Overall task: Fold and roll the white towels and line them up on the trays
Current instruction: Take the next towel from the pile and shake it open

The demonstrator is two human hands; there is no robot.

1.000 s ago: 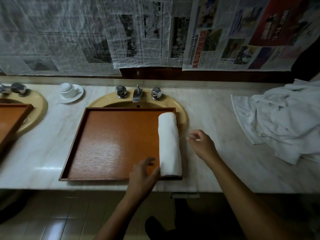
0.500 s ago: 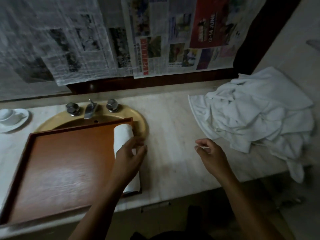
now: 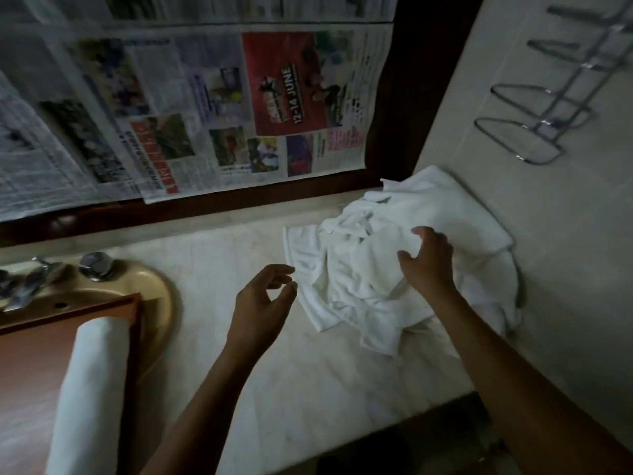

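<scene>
Barely begun, I'd say: one rolled towel (image 3: 92,389) lies on the tray (image 3: 30,371) and the rest sit heaped (image 3: 363,269) on the surface (image 3: 308,389). My right hand (image 3: 428,265) spreads released fingers (image 3: 419,234) over the heap. My left hand (image 3: 263,299) hovers beside it, loosely curled and empty.

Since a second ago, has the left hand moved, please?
Yes. The left hand has left the rolled towel on the tray and gone right over the counter, near the towel pile.

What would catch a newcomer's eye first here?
The crumpled heap of white towels on the marble counter at right, with the right hand spread over it and the left hand hovering beside. At lower left, one rolled towel lies along the right edge of the wooden tray.
</scene>
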